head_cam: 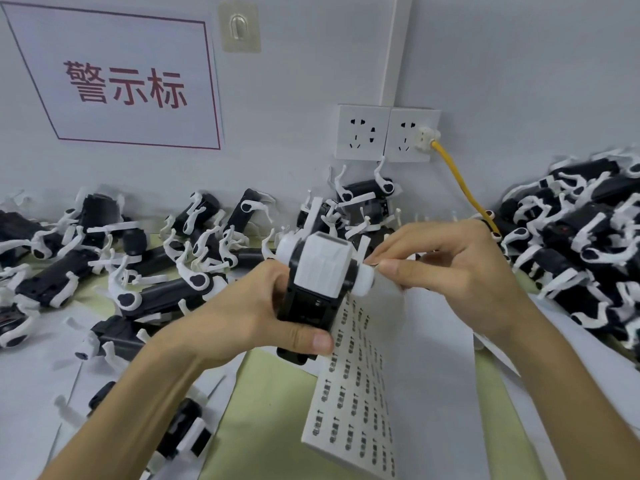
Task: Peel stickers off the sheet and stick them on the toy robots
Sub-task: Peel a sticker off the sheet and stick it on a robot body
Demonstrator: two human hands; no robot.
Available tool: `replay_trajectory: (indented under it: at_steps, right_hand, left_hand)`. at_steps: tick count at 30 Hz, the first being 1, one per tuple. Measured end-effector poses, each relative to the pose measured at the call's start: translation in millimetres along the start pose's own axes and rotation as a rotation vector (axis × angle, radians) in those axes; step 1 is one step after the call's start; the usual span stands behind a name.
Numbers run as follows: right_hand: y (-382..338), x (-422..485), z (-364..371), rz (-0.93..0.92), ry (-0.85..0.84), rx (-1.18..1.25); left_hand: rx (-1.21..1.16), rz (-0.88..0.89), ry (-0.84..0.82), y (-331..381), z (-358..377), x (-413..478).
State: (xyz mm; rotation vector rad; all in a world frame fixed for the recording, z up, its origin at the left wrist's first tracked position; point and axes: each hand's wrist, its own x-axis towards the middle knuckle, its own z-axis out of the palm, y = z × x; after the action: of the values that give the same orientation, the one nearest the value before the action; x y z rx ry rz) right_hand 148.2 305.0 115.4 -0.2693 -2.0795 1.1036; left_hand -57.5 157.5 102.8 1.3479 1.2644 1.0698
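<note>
Centrally, two hands [249,313] [446,265], one toy robot [322,271], one sticker sheet [360,393].

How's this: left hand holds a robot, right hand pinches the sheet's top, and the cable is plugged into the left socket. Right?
Not quite: the head view shows the cable plugged into the right socket, not the left socket. The rest stands: the left hand holds a robot and the right hand pinches the sheet at its top.
</note>
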Motion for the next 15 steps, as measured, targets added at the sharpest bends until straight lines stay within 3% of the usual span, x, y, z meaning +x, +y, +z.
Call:
replay_trajectory:
  at_steps: [6,11,15]
  right_hand:
    - [-3.4,1.0,-3.1,0.033,-0.032,-0.003]
    - [-4.3,1.5,-5.7,0.015,0.028,-0.152]
    - [-8.6,0.2,-6.6,0.013,-0.006,-0.125]
  left_hand:
    - [-0.030,0.023,-0.020,0.8,0.7,-0.9]
    - [-0.061,0.007,-0.015,1.5,3.3,0.3]
    - [-0.077,0.088,-0.018,2.1,3.5,-0.7]
